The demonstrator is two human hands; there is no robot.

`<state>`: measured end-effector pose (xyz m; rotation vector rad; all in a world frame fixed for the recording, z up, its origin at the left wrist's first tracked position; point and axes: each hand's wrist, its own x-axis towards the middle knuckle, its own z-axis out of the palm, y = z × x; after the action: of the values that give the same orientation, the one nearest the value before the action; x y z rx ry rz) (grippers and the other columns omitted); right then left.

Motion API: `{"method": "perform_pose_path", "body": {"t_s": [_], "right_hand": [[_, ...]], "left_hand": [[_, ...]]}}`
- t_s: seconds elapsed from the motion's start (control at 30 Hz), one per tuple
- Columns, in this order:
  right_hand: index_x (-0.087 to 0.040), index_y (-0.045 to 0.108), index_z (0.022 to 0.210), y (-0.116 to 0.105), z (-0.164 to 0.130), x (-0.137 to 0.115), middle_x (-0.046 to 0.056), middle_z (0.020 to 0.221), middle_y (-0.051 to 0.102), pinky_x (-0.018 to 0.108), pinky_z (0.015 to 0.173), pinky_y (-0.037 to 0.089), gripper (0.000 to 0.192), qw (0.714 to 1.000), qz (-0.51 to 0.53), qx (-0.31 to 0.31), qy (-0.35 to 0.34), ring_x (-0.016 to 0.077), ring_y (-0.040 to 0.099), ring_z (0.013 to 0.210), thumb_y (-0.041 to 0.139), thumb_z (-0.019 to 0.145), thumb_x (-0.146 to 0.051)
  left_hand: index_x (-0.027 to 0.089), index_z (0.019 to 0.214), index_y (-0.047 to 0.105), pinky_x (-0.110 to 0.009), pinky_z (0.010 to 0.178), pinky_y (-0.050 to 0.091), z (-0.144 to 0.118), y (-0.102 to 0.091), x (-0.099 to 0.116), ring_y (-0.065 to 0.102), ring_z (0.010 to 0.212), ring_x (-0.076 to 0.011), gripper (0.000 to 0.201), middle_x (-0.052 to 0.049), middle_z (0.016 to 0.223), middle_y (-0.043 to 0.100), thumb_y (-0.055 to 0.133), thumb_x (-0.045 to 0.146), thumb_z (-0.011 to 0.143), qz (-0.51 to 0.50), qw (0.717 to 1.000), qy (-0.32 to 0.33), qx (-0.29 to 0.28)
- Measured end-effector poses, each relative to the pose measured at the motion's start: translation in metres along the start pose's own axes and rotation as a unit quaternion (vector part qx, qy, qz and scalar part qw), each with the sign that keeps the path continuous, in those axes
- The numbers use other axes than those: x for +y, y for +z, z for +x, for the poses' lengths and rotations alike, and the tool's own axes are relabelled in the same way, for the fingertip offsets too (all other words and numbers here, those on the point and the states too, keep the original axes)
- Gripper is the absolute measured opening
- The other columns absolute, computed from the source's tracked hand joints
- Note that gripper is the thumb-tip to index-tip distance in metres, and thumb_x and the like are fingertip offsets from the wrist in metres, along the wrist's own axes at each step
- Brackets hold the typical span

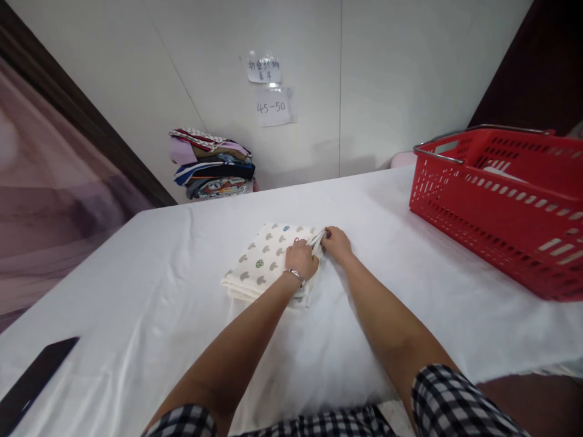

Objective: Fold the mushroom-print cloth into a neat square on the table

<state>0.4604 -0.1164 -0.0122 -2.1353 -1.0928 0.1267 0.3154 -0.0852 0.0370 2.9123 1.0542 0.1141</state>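
A folded white cloth point(248, 261) printed with grey mushrooms and a few small coloured motifs lies on the white-covered table. My left hand point(302, 260), with a silver bracelet at the wrist, rests on the cloth's right part, its fingers curled into the fabric; their tips are partly hidden. At the far right edge, my right hand point(337, 244) pinches the gathered layers of the cloth between thumb and fingers. The fabric bunches and lifts slightly between the two hands.
A red plastic basket point(492, 212) with metal handles stands at the right. Behind the table is a stack of folded textiles point(214, 167). A dark flat object point(39, 379) lies at the left front. Paper signs point(272, 108) hang on the wall; a sheer pink curtain point(59, 182) is at left.
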Motion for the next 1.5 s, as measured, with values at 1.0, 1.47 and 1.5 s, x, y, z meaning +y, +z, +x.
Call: {"method": "perform_pose_path", "body": {"t_s": [1.0, 1.47, 1.5], "right_hand": [[-0.023, 0.06, 0.116, 0.012, 0.001, 0.004, 0.005, 0.131, 0.051, 0.035, 0.107, 0.029, 0.036, 0.985, 0.115, -0.028, -0.129, 0.0169, 0.043, 0.123, 0.041, 0.087, -0.032], [-0.024, 0.053, 0.123, -0.008, -0.012, -0.031, 0.005, 0.137, 0.045, 0.048, 0.107, 0.02, 0.038, 0.987, 0.012, -0.021, -0.158, 0.022, 0.028, 0.133, 0.037, 0.09, -0.03], [-0.024, 0.051, 0.125, -0.009, -0.016, -0.041, 0.006, 0.138, 0.044, 0.048, 0.108, 0.018, 0.038, 0.983, 0.011, -0.024, -0.184, 0.0217, 0.027, 0.134, 0.037, 0.091, -0.032]], "left_hand": [[0.01, 0.14, 0.028, -0.047, 0.109, 0.017, -0.083, 0.011, -0.006, 0.025, 0.134, -0.0243, 0.065, -0.013, 0.145, 0.031, 0.043, 0.022, 0.078, 0.008, 0.993, 0.11, 0.032], [0.013, 0.139, 0.031, -0.05, 0.109, 0.016, -0.11, 0.025, -0.029, 0.025, 0.135, -0.0302, 0.064, -0.015, 0.143, 0.035, 0.043, 0.044, 0.085, -0.003, 0.984, 0.136, 0.112], [0.012, 0.139, 0.031, -0.051, 0.109, 0.015, -0.11, 0.026, -0.028, 0.024, 0.135, -0.0306, 0.065, -0.015, 0.143, 0.035, 0.043, 0.046, 0.084, -0.003, 0.985, 0.134, 0.11]]}}
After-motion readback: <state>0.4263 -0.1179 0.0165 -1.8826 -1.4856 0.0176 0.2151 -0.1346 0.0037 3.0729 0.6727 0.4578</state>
